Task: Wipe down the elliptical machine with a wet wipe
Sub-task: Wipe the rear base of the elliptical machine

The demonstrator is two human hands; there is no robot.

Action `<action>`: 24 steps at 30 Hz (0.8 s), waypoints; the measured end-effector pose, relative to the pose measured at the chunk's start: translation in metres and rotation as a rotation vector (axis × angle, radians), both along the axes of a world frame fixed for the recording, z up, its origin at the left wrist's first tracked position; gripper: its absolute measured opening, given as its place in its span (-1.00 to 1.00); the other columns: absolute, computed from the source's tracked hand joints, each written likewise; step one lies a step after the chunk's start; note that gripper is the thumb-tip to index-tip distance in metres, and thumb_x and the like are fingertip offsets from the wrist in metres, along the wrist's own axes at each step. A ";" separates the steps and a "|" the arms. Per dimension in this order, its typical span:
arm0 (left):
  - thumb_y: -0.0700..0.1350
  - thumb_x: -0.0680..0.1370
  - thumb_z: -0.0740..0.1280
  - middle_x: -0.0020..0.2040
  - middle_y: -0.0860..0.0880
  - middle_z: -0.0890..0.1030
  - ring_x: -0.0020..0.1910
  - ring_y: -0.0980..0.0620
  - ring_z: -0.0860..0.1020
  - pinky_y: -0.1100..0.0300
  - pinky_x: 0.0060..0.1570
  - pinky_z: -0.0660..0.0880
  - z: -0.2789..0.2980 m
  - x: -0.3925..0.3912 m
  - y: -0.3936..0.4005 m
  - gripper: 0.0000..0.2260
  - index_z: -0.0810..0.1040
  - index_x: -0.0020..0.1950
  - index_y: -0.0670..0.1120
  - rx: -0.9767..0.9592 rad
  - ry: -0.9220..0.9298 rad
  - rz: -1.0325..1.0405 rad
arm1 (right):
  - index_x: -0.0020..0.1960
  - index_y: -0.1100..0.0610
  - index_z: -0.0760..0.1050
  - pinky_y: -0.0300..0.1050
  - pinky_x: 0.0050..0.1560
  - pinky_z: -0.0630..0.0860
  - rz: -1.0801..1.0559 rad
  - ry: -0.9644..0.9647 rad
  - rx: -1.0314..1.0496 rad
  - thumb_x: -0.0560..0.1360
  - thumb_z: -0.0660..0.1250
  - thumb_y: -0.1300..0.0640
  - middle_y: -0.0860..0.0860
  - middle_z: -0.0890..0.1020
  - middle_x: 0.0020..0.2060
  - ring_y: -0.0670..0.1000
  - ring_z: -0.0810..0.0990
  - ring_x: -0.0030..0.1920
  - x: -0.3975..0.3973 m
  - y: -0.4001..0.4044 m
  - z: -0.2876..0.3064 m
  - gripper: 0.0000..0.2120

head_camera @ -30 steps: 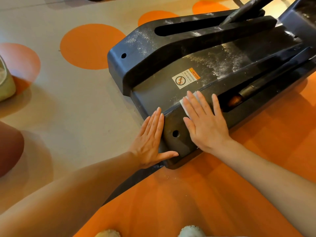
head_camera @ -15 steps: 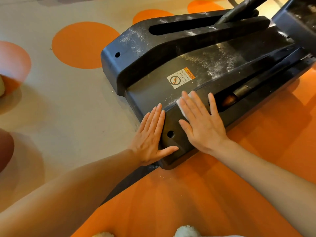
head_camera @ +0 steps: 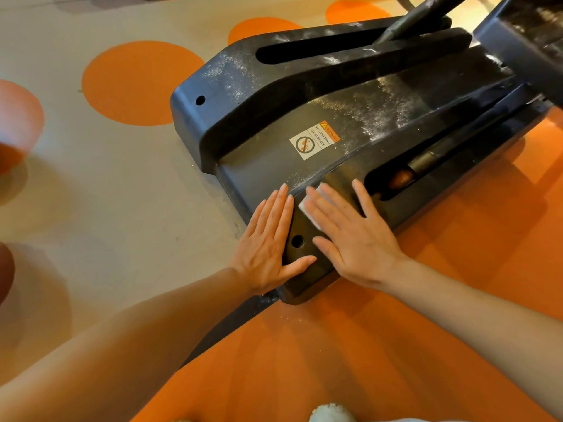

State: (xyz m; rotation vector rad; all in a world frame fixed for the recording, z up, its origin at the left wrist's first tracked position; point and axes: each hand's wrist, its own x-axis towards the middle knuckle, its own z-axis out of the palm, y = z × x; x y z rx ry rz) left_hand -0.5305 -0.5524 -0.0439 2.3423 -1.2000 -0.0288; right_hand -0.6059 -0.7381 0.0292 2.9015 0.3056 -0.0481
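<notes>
Head view — right hand flat, pressing wet wipe on elliptical base; left hand flat beside

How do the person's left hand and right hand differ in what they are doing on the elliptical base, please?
The right hand presses a white wet wipe onto the machine base; the left hand has no wipe. The left hand lies on the base's end, the right on its top rail. Both are flat, fingers straight.

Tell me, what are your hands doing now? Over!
Right hand flat, pressing wet wipe on elliptical base. Left hand flat beside it, bracing. Dust ahead; nothing blocking.
</notes>
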 end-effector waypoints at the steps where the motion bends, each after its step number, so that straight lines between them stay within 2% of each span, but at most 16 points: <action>1: 0.44 0.57 -0.06 0.63 -0.14 -0.09 0.61 -0.08 -0.09 -0.01 0.57 -0.12 0.000 0.000 0.000 -0.14 -0.06 0.62 -0.17 0.000 0.002 0.004 | 0.59 0.10 0.10 0.31 0.52 -0.05 0.044 0.026 -0.010 0.66 -0.12 -0.12 0.06 0.11 0.58 0.07 0.03 0.58 -0.001 -0.003 0.001 -0.43; 3: 0.44 0.56 -0.07 0.63 -0.15 -0.09 0.61 -0.08 -0.10 0.01 0.57 -0.15 0.000 0.000 0.000 -0.13 -0.05 0.62 -0.19 0.011 0.001 0.001 | 0.59 0.08 0.10 0.29 0.52 -0.10 0.007 0.023 0.011 0.65 -0.13 -0.12 0.04 0.12 0.58 0.06 0.04 0.58 0.010 -0.012 0.007 -0.44; 6: 0.44 0.56 -0.07 0.63 -0.16 -0.08 0.61 -0.07 -0.11 0.06 0.57 -0.19 0.000 0.001 0.001 -0.12 -0.04 0.62 -0.20 0.030 -0.008 0.003 | 0.61 0.01 -0.01 0.23 0.51 -0.29 -0.288 -0.011 0.157 0.62 -0.23 -0.15 -0.02 0.01 0.60 -0.01 -0.10 0.59 0.034 -0.030 0.015 -0.41; 8: 0.44 0.57 -0.06 0.63 -0.15 -0.08 0.61 -0.07 -0.10 0.05 0.57 -0.19 0.000 0.001 0.001 -0.13 -0.05 0.62 -0.19 0.027 -0.016 0.003 | 0.62 0.01 -0.04 0.21 0.51 -0.31 -0.385 -0.040 0.198 0.62 -0.23 -0.15 -0.02 -0.03 0.60 -0.02 -0.15 0.59 0.039 -0.031 0.014 -0.41; 12: 0.43 0.57 -0.05 0.63 -0.15 -0.06 0.61 -0.06 -0.09 0.06 0.57 -0.19 -0.001 0.004 0.001 -0.15 -0.06 0.63 -0.17 0.018 -0.041 -0.029 | 0.60 0.06 0.05 0.30 0.52 -0.09 -0.117 -0.017 0.068 0.66 -0.15 -0.15 0.03 0.06 0.59 0.07 -0.04 0.59 0.015 -0.011 0.005 -0.42; 14: 0.43 0.57 -0.06 0.63 -0.15 -0.04 0.61 -0.05 -0.10 0.09 0.56 -0.21 0.000 0.006 0.001 -0.15 -0.04 0.63 -0.17 0.028 -0.046 -0.037 | 0.60 0.06 0.06 0.31 0.52 -0.07 -0.046 0.037 0.034 0.66 -0.17 -0.17 0.02 0.07 0.59 0.07 -0.02 0.59 0.011 -0.013 0.004 -0.42; 16: 0.42 0.57 -0.05 0.63 -0.17 -0.03 0.61 -0.06 -0.09 0.07 0.57 -0.18 0.001 0.007 0.001 -0.15 -0.02 0.62 -0.19 0.037 -0.060 -0.047 | 0.61 0.02 0.02 0.29 0.52 -0.13 -0.086 0.039 0.060 0.65 -0.20 -0.18 -0.02 0.04 0.60 0.03 -0.08 0.59 0.020 -0.021 0.009 -0.42; 19: 0.43 0.57 -0.06 0.63 -0.15 -0.05 0.61 -0.06 -0.10 0.06 0.57 -0.18 0.003 0.008 0.003 -0.14 -0.03 0.62 -0.19 0.066 -0.070 -0.056 | 0.61 -0.03 -0.06 0.21 0.52 -0.30 -0.320 0.007 0.210 0.61 -0.27 -0.20 -0.07 -0.04 0.60 -0.04 -0.17 0.58 0.040 -0.033 0.015 -0.39; 21: 0.44 0.57 -0.08 0.63 -0.13 -0.07 0.61 -0.03 -0.14 0.09 0.56 -0.22 0.003 0.007 0.004 -0.14 -0.05 0.63 -0.17 0.075 -0.060 -0.054 | 0.61 -0.02 -0.07 0.18 0.50 -0.35 -0.406 -0.018 0.250 0.59 -0.29 -0.21 -0.06 -0.07 0.60 -0.05 -0.19 0.58 0.042 -0.033 0.015 -0.37; 24: 0.42 0.57 -0.07 0.63 -0.13 -0.05 0.61 0.00 -0.16 0.10 0.56 -0.21 0.003 0.009 0.003 -0.16 -0.04 0.63 -0.16 0.055 -0.079 -0.066 | 0.62 0.02 -0.05 0.24 0.53 -0.24 -0.271 -0.017 0.190 0.62 -0.24 -0.21 -0.02 -0.04 0.60 -0.01 -0.14 0.59 0.023 -0.023 0.013 -0.38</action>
